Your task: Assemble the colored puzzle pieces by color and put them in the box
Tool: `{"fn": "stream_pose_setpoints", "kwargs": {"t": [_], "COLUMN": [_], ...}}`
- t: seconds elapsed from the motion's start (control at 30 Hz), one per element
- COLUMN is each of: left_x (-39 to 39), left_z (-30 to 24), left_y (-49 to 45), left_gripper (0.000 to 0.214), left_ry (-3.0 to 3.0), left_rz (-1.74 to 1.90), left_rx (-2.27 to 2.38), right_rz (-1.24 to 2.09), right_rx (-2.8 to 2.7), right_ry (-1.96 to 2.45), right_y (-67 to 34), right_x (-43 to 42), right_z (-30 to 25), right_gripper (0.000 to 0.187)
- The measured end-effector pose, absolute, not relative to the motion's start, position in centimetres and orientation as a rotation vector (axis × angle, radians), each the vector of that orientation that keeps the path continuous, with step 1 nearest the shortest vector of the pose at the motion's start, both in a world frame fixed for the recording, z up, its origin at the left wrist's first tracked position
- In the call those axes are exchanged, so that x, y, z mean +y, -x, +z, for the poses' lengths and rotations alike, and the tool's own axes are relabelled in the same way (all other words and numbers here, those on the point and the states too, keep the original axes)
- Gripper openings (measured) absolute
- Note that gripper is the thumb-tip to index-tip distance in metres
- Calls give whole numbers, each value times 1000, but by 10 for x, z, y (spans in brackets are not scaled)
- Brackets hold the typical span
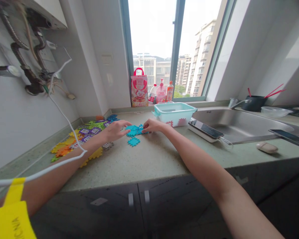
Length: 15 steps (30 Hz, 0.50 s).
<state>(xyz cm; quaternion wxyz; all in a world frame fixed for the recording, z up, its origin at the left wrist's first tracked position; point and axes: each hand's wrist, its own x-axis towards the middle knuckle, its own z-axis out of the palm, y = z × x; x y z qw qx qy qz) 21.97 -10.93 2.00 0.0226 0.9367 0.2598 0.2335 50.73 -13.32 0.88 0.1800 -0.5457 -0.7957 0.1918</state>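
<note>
Flat blue puzzle pieces (132,130) with notched edges lie together on the counter between my hands. Closed at the right end of this group, my right hand (151,125) pinches a blue puzzle piece (141,129), partly covered by the fingers. My left hand (116,129) hovers at the left edge of the group, fingers apart and thumb near the pieces. One separate blue puzzle piece (134,141) rests just in front. Beside my left forearm spreads a heap of puzzle pieces (89,130) in yellow, orange, green, purple and grey, partly hidden by the arm.
A pale teal plastic bin (175,114) with red pieces inside stands behind my right hand. Farther right are a phone (206,128) on a white box, a steel sink (249,122) and a beige case (267,147). A white cable (64,116) crosses over my left forearm.
</note>
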Motion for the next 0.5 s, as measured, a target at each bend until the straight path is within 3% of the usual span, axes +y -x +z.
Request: {"fn": "stream_pose_setpoints", "kwargs": {"t": [0.27,0.5], "left_x": [-93,-111], "left_z": [10,-9], "left_y": [-289,-301], "left_gripper": [31,30], "left_ry": [-2680,-2710], "left_rz": [580,629], "left_rx": [971,813], "right_rz": [438,271], "right_rx": [-2199,-2240], "right_ry": [1319,1195], "right_y": [-521,-547], "right_x": [-155,-194], "right_z": [-19,-26], "right_gripper": [39,14]}}
